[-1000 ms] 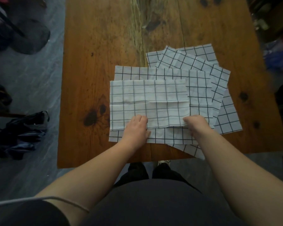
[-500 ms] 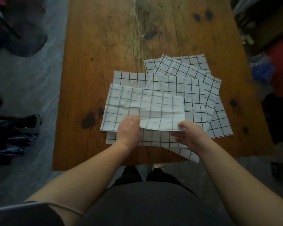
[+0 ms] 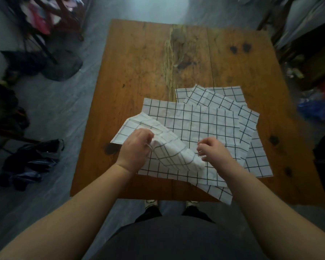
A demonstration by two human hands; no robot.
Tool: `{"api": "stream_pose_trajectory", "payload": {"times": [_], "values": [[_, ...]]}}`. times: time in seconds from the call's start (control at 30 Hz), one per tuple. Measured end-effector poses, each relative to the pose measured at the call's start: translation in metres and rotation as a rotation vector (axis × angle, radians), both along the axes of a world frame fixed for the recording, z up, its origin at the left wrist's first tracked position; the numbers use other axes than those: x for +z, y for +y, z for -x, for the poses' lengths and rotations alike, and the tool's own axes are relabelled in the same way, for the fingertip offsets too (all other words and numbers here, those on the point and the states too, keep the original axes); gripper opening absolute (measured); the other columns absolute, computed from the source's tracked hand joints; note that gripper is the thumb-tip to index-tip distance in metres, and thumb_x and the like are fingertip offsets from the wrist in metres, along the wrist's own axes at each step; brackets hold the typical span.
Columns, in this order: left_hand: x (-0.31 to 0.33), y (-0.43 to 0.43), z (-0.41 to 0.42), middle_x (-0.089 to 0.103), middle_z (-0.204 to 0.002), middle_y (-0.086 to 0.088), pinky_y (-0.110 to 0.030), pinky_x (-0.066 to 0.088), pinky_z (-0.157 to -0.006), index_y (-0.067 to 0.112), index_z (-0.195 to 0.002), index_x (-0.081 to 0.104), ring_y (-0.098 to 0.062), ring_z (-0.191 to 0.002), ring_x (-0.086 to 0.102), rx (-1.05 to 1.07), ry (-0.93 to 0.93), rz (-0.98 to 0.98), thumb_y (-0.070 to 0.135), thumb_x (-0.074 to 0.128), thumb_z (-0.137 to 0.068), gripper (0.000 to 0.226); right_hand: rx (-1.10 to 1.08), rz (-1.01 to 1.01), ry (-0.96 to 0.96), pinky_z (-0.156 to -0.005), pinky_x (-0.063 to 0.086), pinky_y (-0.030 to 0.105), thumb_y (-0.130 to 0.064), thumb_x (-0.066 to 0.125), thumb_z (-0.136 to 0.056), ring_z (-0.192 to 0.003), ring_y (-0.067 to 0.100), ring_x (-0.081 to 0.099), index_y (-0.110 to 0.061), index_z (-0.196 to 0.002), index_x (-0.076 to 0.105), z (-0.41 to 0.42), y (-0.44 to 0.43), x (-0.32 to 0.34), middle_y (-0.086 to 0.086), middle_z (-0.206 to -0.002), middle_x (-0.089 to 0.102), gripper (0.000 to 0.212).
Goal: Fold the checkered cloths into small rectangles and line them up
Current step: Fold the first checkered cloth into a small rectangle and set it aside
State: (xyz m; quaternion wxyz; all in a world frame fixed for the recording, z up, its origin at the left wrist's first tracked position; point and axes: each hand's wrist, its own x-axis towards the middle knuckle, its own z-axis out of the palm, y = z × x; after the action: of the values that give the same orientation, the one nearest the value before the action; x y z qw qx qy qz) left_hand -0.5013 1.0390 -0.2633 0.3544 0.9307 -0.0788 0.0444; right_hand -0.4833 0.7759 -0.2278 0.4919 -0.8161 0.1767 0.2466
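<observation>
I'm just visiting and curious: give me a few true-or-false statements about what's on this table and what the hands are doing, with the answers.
1. The left hand grips a half-folded cloth. True.
2. The cloths lie on a glass table. False: the table is wooden.
3. The cloths are white with a dark grid. True.
4. Finished small rectangles stand in a row on the table. False: the other cloths lie unfolded in a loose, overlapping pile.
</observation>
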Motion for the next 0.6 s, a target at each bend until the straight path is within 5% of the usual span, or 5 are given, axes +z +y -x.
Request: {"api": "stream_pose_trajectory", "payload": {"times": [0.2,0.3,0.43,0.5,0.6], "values": [[0.054,-0.034,0.004,0.067,-0.097,-0.003,-0.04,0.059,-0.085,0.053,-0.091,0.049,-0.019,-0.095,0.067,0.01,0.077,0.297,0.038,0.06,-0.091,0.019,0.248,0.025,-0.24,-0.083,0.049,0.02,-0.021,0.062,-0.095,-0.101,0.003,0.061,-0.027,-0.105,0.062,-0.014,-0.018,0.021,-0.009,-0.106,0.065,0.012],[0.072,-0.065,0.005,0.067,-0.092,-0.002,-0.044,0.06,-0.08,0.044,-0.09,0.053,-0.02,-0.087,0.067,0.037,0.077,0.418,0.032,0.066,-0.09,0.017,0.306,-0.016,-0.232,-0.092,0.049,0.024,-0.026,0.062,-0.095,-0.11,0.001,0.056,-0.028,-0.116,0.059,-0.017,-0.043,0.024,-0.011,-0.117,0.061,0.021],[0.092,-0.111,0.005,0.068,-0.093,-0.006,-0.042,0.06,-0.083,0.011,-0.09,0.056,-0.022,-0.09,0.068,0.071,0.073,0.594,0.019,0.069,-0.09,0.015,0.142,-0.217,0.198,-0.101,0.052,0.047,-0.041,0.054,-0.1,-0.112,0.025,0.061,-0.018,-0.132,0.049,-0.015,-0.088,0.012,0.013,-0.128,0.061,0.039],[0.099,-0.131,0.004,0.068,-0.094,-0.01,-0.043,0.06,-0.081,0.009,-0.09,0.056,-0.027,-0.09,0.068,0.077,0.068,0.663,0.025,0.072,-0.088,0.023,0.054,-0.42,0.381,-0.101,0.051,0.05,-0.045,0.048,-0.102,-0.112,0.033,0.065,-0.014,-0.133,0.049,-0.008,-0.106,0.009,0.019,-0.122,0.067,0.044],[0.105,-0.155,0.002,0.07,-0.093,-0.009,-0.039,0.061,-0.079,0.004,-0.09,0.055,-0.025,-0.089,0.07,0.078,0.075,0.695,0.02,0.071,-0.087,0.023,-0.001,-0.58,0.363,-0.104,0.047,0.053,-0.039,0.045,-0.103,-0.116,0.035,0.063,-0.01,-0.135,0.054,-0.005,-0.127,0.011,0.021,-0.124,0.067,0.044]]}}
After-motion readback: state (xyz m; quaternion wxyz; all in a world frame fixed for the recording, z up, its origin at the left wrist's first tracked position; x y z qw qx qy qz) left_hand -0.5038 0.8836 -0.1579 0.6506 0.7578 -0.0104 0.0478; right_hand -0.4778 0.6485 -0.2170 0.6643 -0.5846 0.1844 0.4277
